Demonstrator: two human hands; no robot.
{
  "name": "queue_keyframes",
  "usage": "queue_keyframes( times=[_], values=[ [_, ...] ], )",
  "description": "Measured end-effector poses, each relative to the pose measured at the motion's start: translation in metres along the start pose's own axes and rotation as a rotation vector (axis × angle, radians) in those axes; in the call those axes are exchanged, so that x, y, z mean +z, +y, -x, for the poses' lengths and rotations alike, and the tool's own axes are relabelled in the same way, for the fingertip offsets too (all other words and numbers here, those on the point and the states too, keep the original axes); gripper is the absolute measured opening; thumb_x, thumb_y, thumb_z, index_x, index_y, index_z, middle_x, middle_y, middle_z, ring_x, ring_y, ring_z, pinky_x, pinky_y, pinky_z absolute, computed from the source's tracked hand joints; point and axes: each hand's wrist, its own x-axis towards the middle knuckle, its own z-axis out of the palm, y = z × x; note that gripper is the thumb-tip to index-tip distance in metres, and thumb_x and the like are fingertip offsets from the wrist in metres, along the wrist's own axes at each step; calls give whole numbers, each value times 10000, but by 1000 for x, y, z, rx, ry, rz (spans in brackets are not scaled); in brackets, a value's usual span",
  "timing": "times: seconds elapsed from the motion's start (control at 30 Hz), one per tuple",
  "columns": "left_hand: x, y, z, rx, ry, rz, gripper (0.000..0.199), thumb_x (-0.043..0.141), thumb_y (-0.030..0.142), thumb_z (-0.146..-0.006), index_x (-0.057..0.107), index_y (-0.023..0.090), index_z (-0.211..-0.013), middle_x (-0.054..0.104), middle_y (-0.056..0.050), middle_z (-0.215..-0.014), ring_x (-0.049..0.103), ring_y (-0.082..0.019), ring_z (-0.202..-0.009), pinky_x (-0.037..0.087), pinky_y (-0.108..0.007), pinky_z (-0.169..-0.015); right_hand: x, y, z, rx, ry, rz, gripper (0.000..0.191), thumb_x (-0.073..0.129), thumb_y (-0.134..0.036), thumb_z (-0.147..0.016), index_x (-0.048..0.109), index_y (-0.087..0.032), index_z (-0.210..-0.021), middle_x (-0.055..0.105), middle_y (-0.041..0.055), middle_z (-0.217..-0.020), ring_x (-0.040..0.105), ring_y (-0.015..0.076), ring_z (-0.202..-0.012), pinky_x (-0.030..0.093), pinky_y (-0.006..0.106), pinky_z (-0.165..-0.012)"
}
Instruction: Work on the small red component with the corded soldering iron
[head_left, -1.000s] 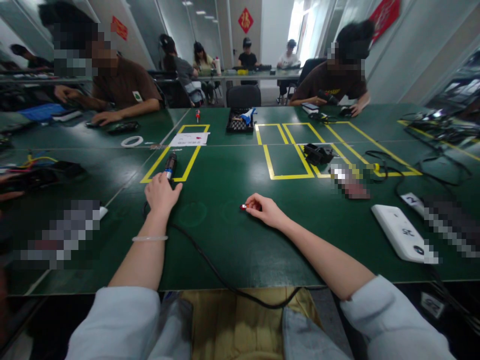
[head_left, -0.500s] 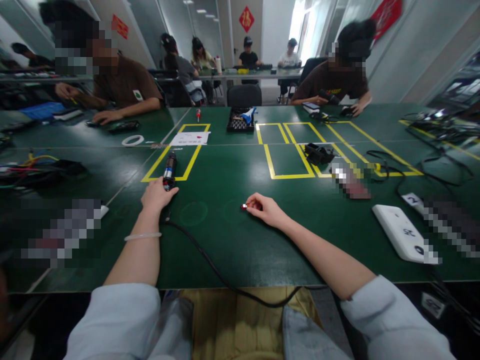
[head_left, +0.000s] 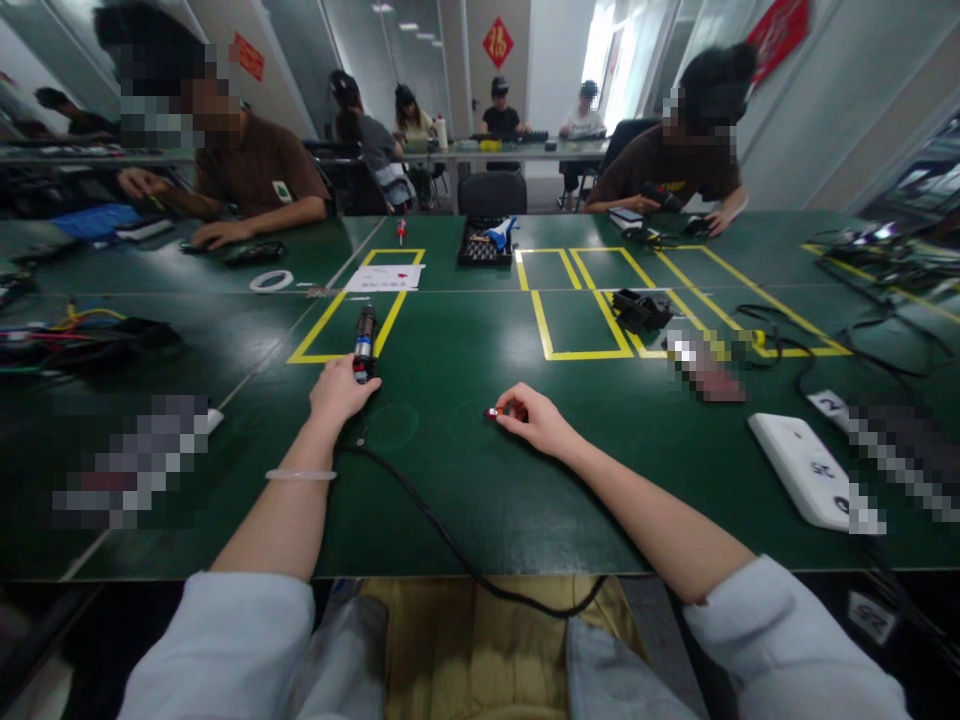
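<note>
My left hand (head_left: pixel 339 392) is closed round the rear end of a dark cylindrical tool (head_left: pixel 364 335) with a silver and blue band, which points away from me over the yellow tape. A black cable (head_left: pixel 442 530) runs from near my left wrist to the table's front edge. Right of centre, my right hand (head_left: pixel 534 418) pinches a small red and white piece (head_left: pixel 492 413) just above or on the green table (head_left: pixel 420 400); its exact shape is too small to tell.
A black tray (head_left: pixel 484 243) with a blue and white item stands at the back. A black device (head_left: pixel 641 310) lies right, a white power bank (head_left: pixel 802 470) nearer me. Tape roll (head_left: pixel 271 281) and paper (head_left: pixel 385 277) lie left. People sit across the table.
My left hand has moved a little to the right with the dark tool in it. My right hand stays nearly in place, still pinching the small piece.
</note>
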Motion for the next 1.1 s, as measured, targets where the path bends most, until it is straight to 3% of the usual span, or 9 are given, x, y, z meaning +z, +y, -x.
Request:
queue_keyframes(
  times=[0.27, 0.63, 0.87, 1.1],
  values=[
    [9, 45, 23, 205, -23, 68, 642, 600, 468, -780, 477, 168, -1334, 500, -150, -1331, 538, -319, -1171, 465, -408, -953, 0, -1, 0, 29, 5, -29, 128, 601, -218, -813, 567, -169, -926, 538, -28, -731, 492, 97, -609, 407, 226, -594],
    [12, 111, 72, 628, -152, 330, 677, 610, 385, -794, 416, 179, -1409, 465, -121, -1379, 491, -291, -1245, 441, -397, -1020, 1, -4, 2, -142, 30, 197, 39, 550, -208, -847, 528, -192, -874, 517, 10, -838, 497, 130, -707, 412, 245, -671],
    [15, 122, 86, 796, -214, 434, 679, 631, 324, -784, 413, 211, -1417, 461, -100, -1388, 485, -260, -1260, 431, -376, -1048, 4, -3, 4, -192, 0, 317, 46, 566, -192, -844, 530, -195, -872, 556, 23, -912, 515, 136, -750, 394, 230, -666],
    [14, 123, 89, 831, -222, 425, 673, 623, 331, -801, 399, 221, -1426, 452, -98, -1406, 488, -263, -1257, 441, -381, -1037, -1, -7, 4, -244, -65, 376, 39, 588, -184, -863, 572, -197, -897, 588, 49, -1026, 569, 168, -892, 442, 254, -767]
  ],
)
